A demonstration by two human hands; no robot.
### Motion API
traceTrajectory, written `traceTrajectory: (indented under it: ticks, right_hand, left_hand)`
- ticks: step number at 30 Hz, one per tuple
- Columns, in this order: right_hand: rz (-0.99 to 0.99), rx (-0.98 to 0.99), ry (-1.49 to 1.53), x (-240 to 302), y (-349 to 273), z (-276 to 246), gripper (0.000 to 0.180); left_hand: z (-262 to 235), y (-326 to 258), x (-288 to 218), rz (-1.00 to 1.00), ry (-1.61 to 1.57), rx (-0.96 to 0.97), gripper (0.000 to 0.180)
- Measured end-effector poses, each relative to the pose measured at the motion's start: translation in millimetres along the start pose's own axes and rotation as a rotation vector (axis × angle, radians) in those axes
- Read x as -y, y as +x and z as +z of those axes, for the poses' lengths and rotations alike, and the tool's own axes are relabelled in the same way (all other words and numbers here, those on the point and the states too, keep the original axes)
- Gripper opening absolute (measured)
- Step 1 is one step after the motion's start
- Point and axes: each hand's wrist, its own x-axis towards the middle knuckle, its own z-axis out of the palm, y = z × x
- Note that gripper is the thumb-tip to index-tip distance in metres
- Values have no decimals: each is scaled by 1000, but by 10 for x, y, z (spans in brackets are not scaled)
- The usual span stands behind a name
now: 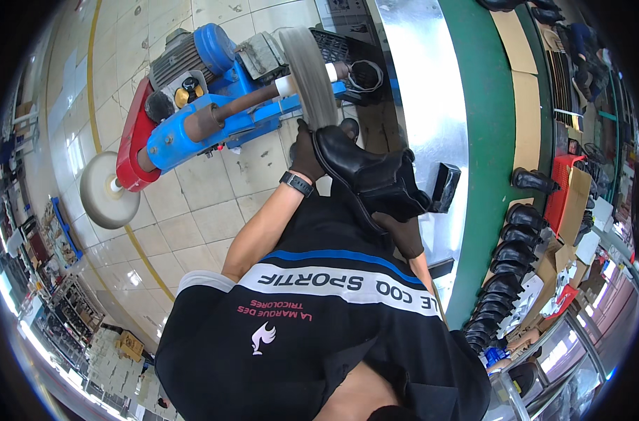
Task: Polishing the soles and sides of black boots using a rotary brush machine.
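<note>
Black fabric of the person's shirt (319,337), crossed by a white and blue band, is filling the lower middle of the view. Above it both forearms are reaching upward, and both hands are wearing dark brown gloves. The right hand (404,235) is gripping the heel and ankle end of a black ankle boot (365,175), its fingers wrapped under the shaft. The left hand (307,156), with a black watch (296,184) on its wrist, is clasping the toe end of the same boot. The boot is lying tilted between the two hands, its toe pointing up toward a spinning grey buffing wheel (311,74); the toe is sitting right at the wheel's lower edge, though whether it is touching cannot be told. The wheel is turning on the shaft of a blue polishing machine (214,105) with a red base, standing on a pale tiled floor (193,203). A white round pad (108,191) is sitting on the shaft's far left end. Off to the right, a row of finished black boots (505,274) is lining a green conveyor belt (484,140).
</note>
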Motion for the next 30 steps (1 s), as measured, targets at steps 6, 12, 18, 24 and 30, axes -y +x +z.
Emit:
traceTrajectory:
  ticks: [6, 12, 18, 24, 30]
  right_hand:
    - [-122, 165, -407, 228, 55, -85, 62]
    - [-167, 218, 632, -418, 255, -386, 63]
    - [162, 34, 845, -101, 365, 47, 71]
    - [322, -29, 798, -51, 543, 466, 64]
    - [368, 183, 874, -262, 1082, 724, 61]
  left_hand:
    - [158, -438, -81, 118, -30, 34, 84]
    - [680, -776, 268, 815, 488, 88, 72]
    - [775, -700, 163, 1149, 1145, -340, 38]
    - [468, -329, -142, 1193, 1080, -575, 25]
    - [523, -212, -379, 1444, 1151, -522, 29]
